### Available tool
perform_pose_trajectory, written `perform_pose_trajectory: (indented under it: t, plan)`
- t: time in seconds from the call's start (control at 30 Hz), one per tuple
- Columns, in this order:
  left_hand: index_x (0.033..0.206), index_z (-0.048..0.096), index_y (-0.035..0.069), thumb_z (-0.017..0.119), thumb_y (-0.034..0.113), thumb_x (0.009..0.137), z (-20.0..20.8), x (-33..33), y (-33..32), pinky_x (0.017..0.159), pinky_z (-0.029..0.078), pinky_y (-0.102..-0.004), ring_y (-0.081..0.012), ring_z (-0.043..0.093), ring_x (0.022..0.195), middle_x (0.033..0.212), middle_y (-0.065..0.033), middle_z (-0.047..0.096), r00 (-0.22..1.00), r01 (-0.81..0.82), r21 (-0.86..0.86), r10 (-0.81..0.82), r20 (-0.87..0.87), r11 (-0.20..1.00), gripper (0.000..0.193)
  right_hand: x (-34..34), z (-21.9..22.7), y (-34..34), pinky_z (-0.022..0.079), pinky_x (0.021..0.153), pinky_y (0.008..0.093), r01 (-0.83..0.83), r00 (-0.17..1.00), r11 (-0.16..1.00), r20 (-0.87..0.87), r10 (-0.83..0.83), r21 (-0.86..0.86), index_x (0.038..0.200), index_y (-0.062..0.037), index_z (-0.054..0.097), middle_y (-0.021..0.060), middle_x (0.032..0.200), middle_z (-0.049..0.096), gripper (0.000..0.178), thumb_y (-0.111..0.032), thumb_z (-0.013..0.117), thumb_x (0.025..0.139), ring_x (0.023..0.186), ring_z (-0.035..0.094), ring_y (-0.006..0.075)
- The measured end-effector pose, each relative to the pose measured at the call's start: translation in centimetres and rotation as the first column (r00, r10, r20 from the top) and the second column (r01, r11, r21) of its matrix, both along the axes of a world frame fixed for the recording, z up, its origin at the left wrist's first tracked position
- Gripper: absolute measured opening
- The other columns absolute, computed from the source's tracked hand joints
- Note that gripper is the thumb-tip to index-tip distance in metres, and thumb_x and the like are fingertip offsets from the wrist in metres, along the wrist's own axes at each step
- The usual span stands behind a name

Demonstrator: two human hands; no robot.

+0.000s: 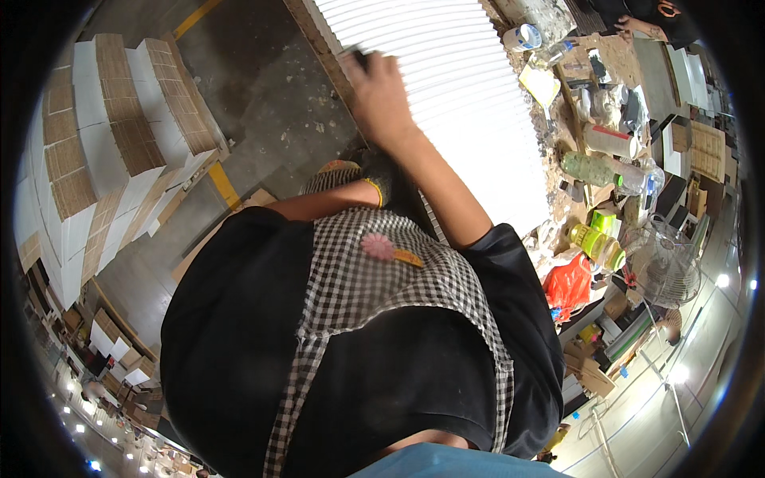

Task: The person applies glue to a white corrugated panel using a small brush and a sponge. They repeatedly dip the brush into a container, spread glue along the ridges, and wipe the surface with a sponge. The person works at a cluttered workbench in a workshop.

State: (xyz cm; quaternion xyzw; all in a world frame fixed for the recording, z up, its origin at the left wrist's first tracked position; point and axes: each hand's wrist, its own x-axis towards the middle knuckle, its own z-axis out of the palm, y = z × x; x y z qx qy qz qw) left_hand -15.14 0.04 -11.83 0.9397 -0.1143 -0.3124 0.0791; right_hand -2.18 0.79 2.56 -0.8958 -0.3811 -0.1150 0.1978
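My bare right hand is over the left edge of a long white stack with a ridged top. Its fingers are bent around a small dark thing, too blurred to name. Closer to my body, my left hand wears a dark glove with a yellow cuff. It is low beside the near left edge of the stack, and its fingers are hidden. Partly covered by my left forearm is a round striped item.
Right of the stack, a cluttered worktop holds a white tub, a green bottle, a yellow-labelled bottle and a red plastic bag. A wire-caged fan stands beyond. Tall stacks of white and brown panels stand left. Another person's hand shows at upper right.
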Motion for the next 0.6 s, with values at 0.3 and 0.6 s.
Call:
perform_pose_trajectory:
  t: [0.3, 0.6]
  plan:
    - [0.140, 0.060, 0.012, 0.038, 0.047, 0.105, 4.1, 2.1, 0.0, 0.109, 0.036, -0.0503, -0.0327, 0.049, 0.135, 0.145, -0.0148, 0.057, 0.952, 0.120, 0.121, -0.080, -0.295, 0.985, 0.054, 4.4, 0.6, -1.5, 0.049, 0.089, 0.0471, 0.413, 0.900, 0.900, -0.087, -0.426, -0.137, 0.142, -0.0052, 0.055, 0.0307, 0.113, 0.055, 0.053, -0.005, 0.062, 0.090, 0.099, 0.053, 0.0426]
    - [0.148, 0.053, 0.007, 0.047, 0.052, 0.101, -7.6, -0.9, -1.6, 0.110, 0.032, -0.0602, -0.0402, 0.039, 0.144, 0.155, -0.0180, 0.047, 0.996, -0.047, 0.222, 0.062, -0.061, 0.974, 0.065, 5.2, 0.2, -0.9, 0.052, 0.091, 0.0471, 0.030, 0.991, 0.968, -0.136, 0.004, 0.250, 0.138, -0.0103, 0.060, 0.0248, 0.125, 0.059, 0.046, -0.005, 0.060, 0.093, 0.107, 0.057, 0.0425]
